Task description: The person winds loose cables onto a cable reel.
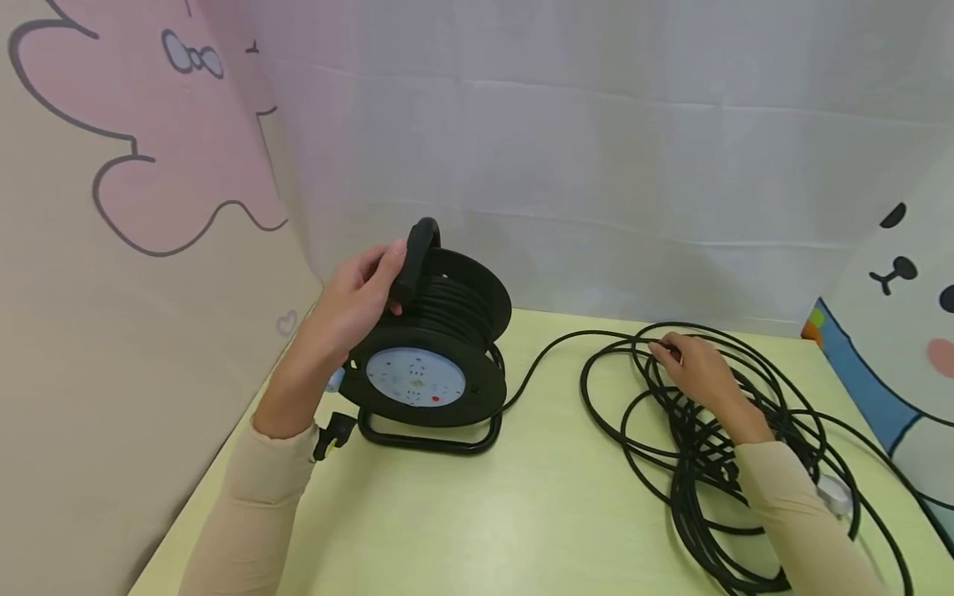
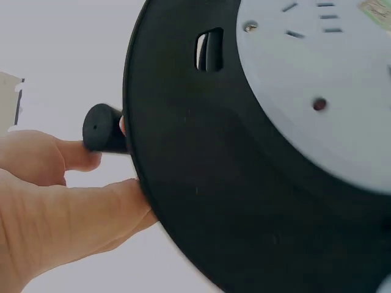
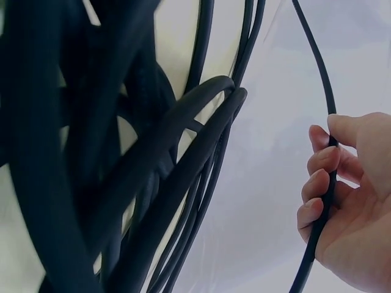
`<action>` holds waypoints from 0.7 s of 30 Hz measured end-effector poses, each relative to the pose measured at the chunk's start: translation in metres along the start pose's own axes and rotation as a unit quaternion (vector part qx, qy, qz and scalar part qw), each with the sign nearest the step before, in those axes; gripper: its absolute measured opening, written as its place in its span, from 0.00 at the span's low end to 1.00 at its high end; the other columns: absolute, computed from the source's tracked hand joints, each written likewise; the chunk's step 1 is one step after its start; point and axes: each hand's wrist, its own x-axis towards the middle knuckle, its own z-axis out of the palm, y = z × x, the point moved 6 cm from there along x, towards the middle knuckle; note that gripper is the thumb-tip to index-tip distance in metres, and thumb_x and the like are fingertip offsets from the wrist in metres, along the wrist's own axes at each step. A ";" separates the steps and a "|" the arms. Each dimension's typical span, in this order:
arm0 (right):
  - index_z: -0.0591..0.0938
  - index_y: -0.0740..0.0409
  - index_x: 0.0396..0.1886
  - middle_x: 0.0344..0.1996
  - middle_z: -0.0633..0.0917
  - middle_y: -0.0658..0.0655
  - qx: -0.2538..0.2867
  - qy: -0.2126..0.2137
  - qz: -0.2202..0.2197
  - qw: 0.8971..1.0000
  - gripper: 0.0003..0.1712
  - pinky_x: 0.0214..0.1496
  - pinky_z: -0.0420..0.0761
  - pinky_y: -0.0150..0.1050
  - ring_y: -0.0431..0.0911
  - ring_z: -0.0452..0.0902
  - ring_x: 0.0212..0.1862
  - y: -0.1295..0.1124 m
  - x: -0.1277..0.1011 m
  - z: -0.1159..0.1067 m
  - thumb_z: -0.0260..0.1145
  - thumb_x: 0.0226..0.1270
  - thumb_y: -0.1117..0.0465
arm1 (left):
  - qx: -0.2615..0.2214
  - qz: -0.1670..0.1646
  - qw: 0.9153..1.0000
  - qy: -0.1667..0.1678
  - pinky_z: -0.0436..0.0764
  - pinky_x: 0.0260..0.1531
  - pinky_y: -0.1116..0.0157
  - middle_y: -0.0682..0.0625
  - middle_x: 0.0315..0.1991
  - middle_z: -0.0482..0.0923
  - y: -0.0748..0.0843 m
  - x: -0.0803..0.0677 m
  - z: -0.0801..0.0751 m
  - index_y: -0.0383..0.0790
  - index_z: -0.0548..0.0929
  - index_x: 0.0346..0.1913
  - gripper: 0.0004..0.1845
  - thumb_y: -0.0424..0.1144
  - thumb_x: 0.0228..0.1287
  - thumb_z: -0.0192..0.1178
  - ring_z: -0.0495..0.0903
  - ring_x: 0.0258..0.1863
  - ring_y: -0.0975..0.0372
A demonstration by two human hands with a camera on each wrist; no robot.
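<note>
A black cable reel [image 1: 417, 331] stands on its tubular foot at the left of the table, with a pale socket panel [image 1: 416, 377] on its front. My left hand [image 1: 365, 294] holds the reel's black top handle [image 1: 421, 248]; in the left wrist view the handle's round end [image 2: 102, 127] shows beside the thumb, and the front disc [image 2: 183, 159] hides some fingers. Over the loose pile of black cable [image 1: 701, 447] at the right, my right hand [image 1: 696, 368] grips one strand. The right wrist view shows fingers curled round that cable [image 3: 321, 73].
A black plug [image 1: 340, 430] lies left of the reel's foot. Near the right forearm sits a white rounded piece [image 1: 833, 495], partly under cable loops. Printed cloth walls [image 1: 596, 182] enclose the pale yellow table [image 1: 477, 530] at the back and sides.
</note>
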 end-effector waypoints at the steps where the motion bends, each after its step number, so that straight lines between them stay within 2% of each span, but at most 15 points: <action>1: 0.81 0.65 0.36 0.17 0.72 0.50 0.000 0.003 0.000 1.000 0.11 0.23 0.63 0.38 0.44 0.62 0.19 0.000 -0.001 -0.001 0.61 0.79 0.62 | 0.003 0.003 1.000 0.012 0.78 0.44 0.65 0.41 0.54 0.76 -0.001 -0.003 -0.003 0.37 0.74 0.70 0.30 0.58 0.82 0.44 0.75 0.39 0.53; 6: 0.82 0.65 0.36 0.18 0.74 0.50 0.004 0.019 -0.010 1.000 0.09 0.23 0.65 0.41 0.43 0.63 0.19 -0.003 0.000 -0.004 0.63 0.77 0.64 | -0.014 0.024 0.997 0.074 0.80 0.35 0.71 0.45 0.46 0.79 -0.012 -0.020 -0.018 0.35 0.80 0.63 0.27 0.55 0.81 0.48 0.77 0.35 0.55; 11: 0.81 0.64 0.35 0.17 0.73 0.50 0.007 0.016 -0.008 1.000 0.09 0.24 0.64 0.39 0.43 0.62 0.19 -0.006 0.000 -0.003 0.63 0.77 0.63 | -0.006 0.034 0.990 0.140 0.81 0.31 0.74 0.55 0.38 0.83 -0.027 -0.041 -0.038 0.35 0.83 0.58 0.22 0.51 0.80 0.53 0.77 0.32 0.58; 16: 0.80 0.62 0.32 0.16 0.70 0.49 0.006 0.012 -0.010 1.000 0.11 0.23 0.62 0.38 0.43 0.61 0.18 -0.011 0.002 0.000 0.62 0.78 0.62 | 0.016 0.016 0.985 0.169 0.78 0.26 0.74 0.61 0.35 0.83 -0.047 -0.063 -0.055 0.39 0.83 0.57 0.18 0.49 0.79 0.56 0.77 0.28 0.62; 21: 0.80 0.62 0.32 0.16 0.71 0.49 0.007 0.015 -0.018 1.000 0.11 0.24 0.63 0.38 0.43 0.62 0.19 -0.016 0.004 0.000 0.62 0.78 0.62 | 0.015 -0.005 0.980 0.199 0.78 0.25 0.75 0.61 0.34 0.83 -0.063 -0.080 -0.065 0.40 0.85 0.54 0.16 0.47 0.78 0.57 0.77 0.27 0.64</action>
